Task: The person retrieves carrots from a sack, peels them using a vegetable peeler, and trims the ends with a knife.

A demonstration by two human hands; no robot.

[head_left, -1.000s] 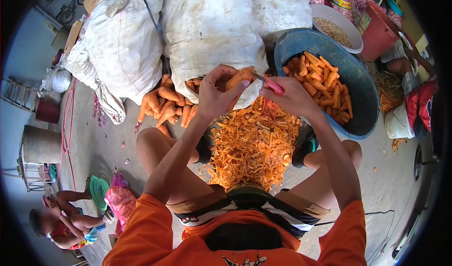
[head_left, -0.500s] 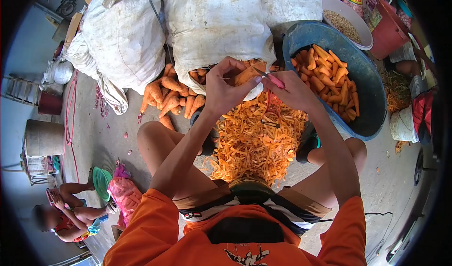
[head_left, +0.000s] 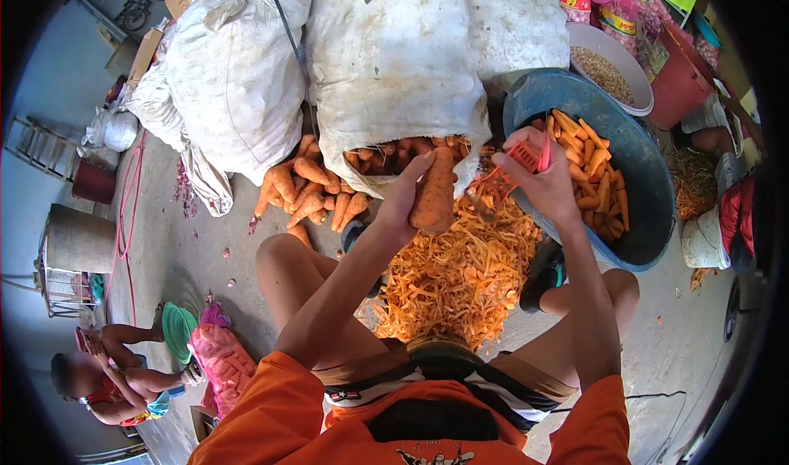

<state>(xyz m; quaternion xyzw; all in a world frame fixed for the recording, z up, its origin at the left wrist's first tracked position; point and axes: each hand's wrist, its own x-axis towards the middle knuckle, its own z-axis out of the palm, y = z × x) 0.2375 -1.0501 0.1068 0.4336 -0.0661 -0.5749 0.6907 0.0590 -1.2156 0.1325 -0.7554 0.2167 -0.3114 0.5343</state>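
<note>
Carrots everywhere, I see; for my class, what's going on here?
A person in an orange shirt holds a rough-skinned carrot in the left hand. The right hand holds a red tool, apart from the carrot. Orange shavings are heaped in front of the person. Smoother carrots lie in a blue tub; more rough carrots lie on the floor beside a white sack.

Produce-handling workspace: concrete floor (head_left: 201, 255), bulky white sacks (head_left: 394, 54), blue tub (head_left: 530, 103) of peeled carrots (head_left: 604, 187), heaped peelings (head_left: 460, 280), ladder (head_left: 43, 148) near wall (head_left: 66, 78)
</note>
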